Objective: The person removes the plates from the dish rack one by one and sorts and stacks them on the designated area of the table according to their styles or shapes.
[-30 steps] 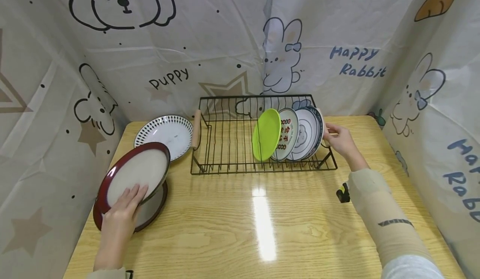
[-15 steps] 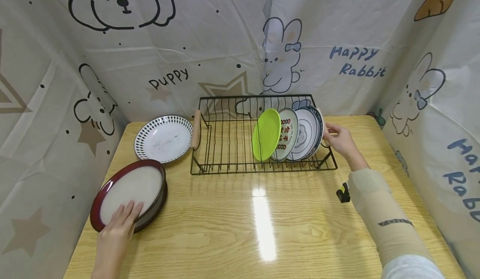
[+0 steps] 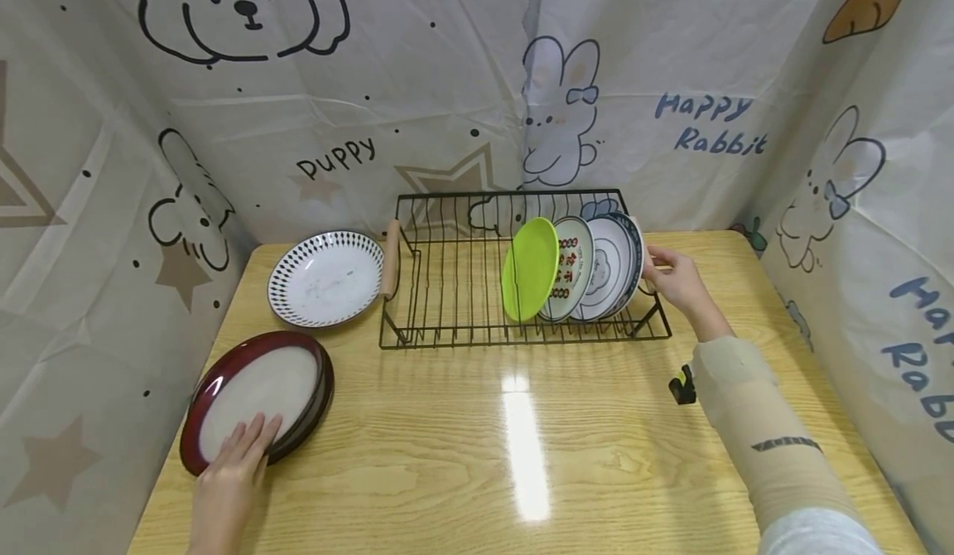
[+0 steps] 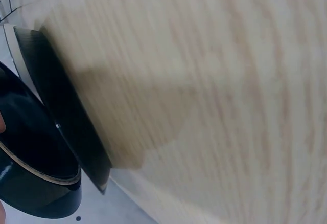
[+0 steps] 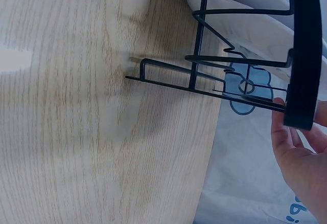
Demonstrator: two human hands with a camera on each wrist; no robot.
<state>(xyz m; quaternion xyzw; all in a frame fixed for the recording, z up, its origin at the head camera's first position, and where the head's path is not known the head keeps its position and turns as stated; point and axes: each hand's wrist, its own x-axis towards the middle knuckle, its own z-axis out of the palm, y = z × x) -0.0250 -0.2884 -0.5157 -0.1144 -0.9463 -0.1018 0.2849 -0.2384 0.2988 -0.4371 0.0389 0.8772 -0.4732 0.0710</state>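
Observation:
My left hand (image 3: pixel 229 476) pinches the near edge of a red-rimmed plate (image 3: pixel 272 385), fingers on its pale face. The left wrist view shows the plate's dark, ringed underside (image 4: pixel 36 132), tilted over a second dark plate (image 4: pixel 66 101) on the table. From the head, that lower plate is mostly hidden. My right hand (image 3: pixel 680 282) grips the right end handle (image 5: pixel 305 55) of a black wire dish rack (image 3: pixel 447 345). In the rack, a lime-green plate (image 3: pixel 530 269), a plate with red writing (image 3: pixel 572 265) and blue-patterned white plates (image 3: pixel 605 269) lean on edge.
A white dish with a black diamond rim (image 3: pixel 328 280) lies at the back left, close to the rack's wooden left handle (image 3: pixel 391 258). A small black-and-yellow object (image 3: pixel 681 384) shows beside the right sleeve (image 3: pixel 745 406). Printed cloth (image 3: pixel 462 66) hangs around the wooden table (image 3: pixel 417 456).
My left hand has brought the red-rimmed plate down and toward me, over the lower plate, uncovering the diamond-rimmed dish. The right hand and the rack stay where they were.

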